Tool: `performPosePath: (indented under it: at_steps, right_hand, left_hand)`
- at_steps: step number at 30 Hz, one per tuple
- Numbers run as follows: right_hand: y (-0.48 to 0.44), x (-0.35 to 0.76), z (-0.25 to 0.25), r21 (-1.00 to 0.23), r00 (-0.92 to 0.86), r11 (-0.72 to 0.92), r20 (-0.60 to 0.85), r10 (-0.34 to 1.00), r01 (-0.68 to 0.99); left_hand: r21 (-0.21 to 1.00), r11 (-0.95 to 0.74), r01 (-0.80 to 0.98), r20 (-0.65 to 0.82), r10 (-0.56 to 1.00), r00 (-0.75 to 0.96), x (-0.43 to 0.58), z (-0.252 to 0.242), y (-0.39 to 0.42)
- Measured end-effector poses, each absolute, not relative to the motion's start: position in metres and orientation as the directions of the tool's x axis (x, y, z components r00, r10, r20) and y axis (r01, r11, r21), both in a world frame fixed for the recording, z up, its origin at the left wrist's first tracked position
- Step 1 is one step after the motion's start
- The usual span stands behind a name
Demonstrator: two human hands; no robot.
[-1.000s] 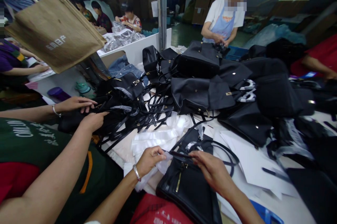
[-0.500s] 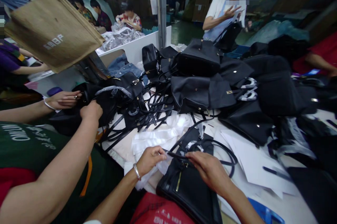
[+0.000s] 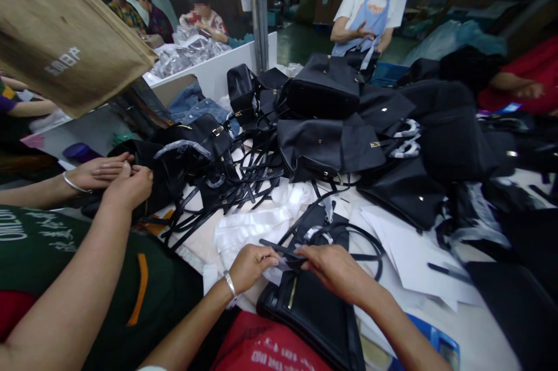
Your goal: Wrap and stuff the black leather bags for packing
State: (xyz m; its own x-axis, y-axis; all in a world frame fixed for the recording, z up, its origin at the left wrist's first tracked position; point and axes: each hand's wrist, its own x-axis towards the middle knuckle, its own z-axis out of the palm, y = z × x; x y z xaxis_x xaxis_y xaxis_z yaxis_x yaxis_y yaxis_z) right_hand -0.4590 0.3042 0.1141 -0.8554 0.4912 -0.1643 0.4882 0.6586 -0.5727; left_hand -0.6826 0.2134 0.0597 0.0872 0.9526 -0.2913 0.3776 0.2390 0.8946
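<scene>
A black leather handbag (image 3: 316, 316) lies at the table's near edge, right in front of me. My left hand (image 3: 251, 267), with a silver bracelet on the wrist, is closed in a pinch on the bag's thin black strap (image 3: 275, 247) and some white wrapping. My right hand (image 3: 333, 270) is closed on the same strap from the other side, just above the bag's top. The strap's loops (image 3: 349, 237) trail over the white paper behind the bag.
A co-worker in a green shirt sits at my left, both hands (image 3: 114, 175) on a black bag (image 3: 174, 161). A heap of black bags (image 3: 340, 144) and loose straps fills the table's middle. White paper sheets (image 3: 405, 243) lie at right. A brown jute bag (image 3: 65, 45) hangs upper left. Another person (image 3: 370, 4) stands beyond the table.
My hands have moved closer together on the strap, lifting it slightly above the bag. The co-worker's hands drew together at the left. The standing person lowered the raised arm and bag.
</scene>
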Motion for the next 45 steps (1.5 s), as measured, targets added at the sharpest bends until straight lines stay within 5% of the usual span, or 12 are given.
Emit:
performPosePath:
  at_steps: [8, 16, 24, 32, 39, 45]
  right_hand:
    - [0.283, -0.486, 0.077, -0.64, -0.877, 0.618, -0.206, 0.434, 0.456]
    - [0.293, -0.453, 0.062, -0.685, -0.781, 0.463, -0.255, 0.57, 0.562]
    - [0.281, -0.469, 0.058, -0.801, -0.84, 0.391, -0.239, 0.486, 0.454]
    - [0.27, -0.466, 0.052, -0.769, -0.812, 0.394, -0.265, 0.52, 0.504]
    - [0.277, -0.486, 0.04, -0.797, -0.818, 0.365, -0.259, 0.513, 0.481]
    - [0.319, -0.496, 0.017, -0.677, -0.778, 0.451, -0.301, 0.551, 0.581]
  left_hand:
    - [0.822, 0.201, 0.533, -0.298, 0.949, 0.103, -0.671, 0.056, 0.211]
    - [0.831, 0.271, 0.485, -0.343, 0.937, 0.063, -0.675, 0.039, 0.211]
    - [0.838, 0.239, 0.49, -0.322, 0.942, 0.092, -0.667, 0.042, 0.211]
    - [0.807, 0.234, 0.541, -0.306, 0.951, 0.045, -0.665, 0.036, 0.205]
    - [0.849, 0.261, 0.46, -0.304, 0.952, 0.021, -0.671, 0.039, 0.21]
    - [0.907, 0.414, 0.076, -0.368, 0.869, -0.331, -0.693, 0.035, 0.211]
